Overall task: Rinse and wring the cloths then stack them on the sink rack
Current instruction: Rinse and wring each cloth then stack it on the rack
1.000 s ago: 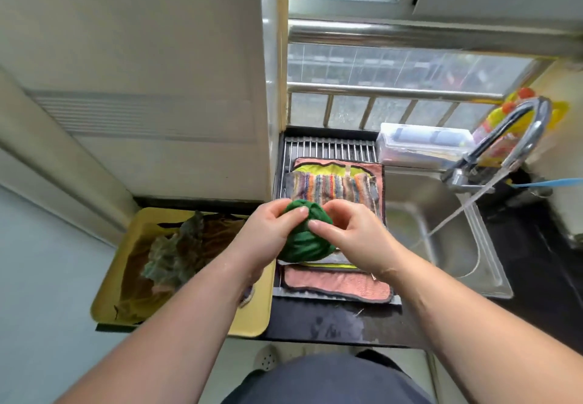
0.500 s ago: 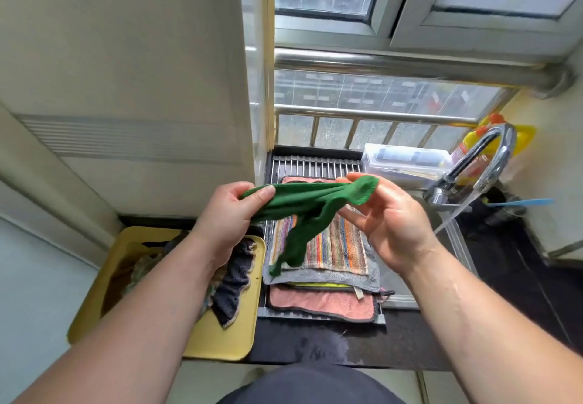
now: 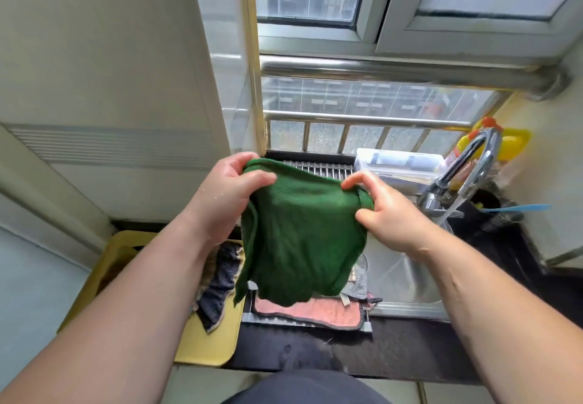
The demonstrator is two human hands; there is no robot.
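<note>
A green cloth (image 3: 303, 236) hangs spread out in front of me, above the sink rack (image 3: 318, 168). My left hand (image 3: 230, 195) pinches its upper left corner and my right hand (image 3: 383, 211) pinches its upper right corner. Below its lower edge a pink cloth (image 3: 315, 310) lies flat on the rack's near end, with a grey cloth edge (image 3: 358, 283) on top of it. The green cloth hides the rest of the stack.
A yellow tray (image 3: 208, 345) at the left holds a dark cloth (image 3: 217, 290). To the right is the steel sink (image 3: 407, 277) with a running tap (image 3: 470, 163). A clear plastic box (image 3: 397, 163) and bottles (image 3: 473, 138) stand by the window.
The green cloth went from a wrung ball to a stretched strip and now hangs unfolded as a sheet. Both hands moved apart and rose to hold its top corners.
</note>
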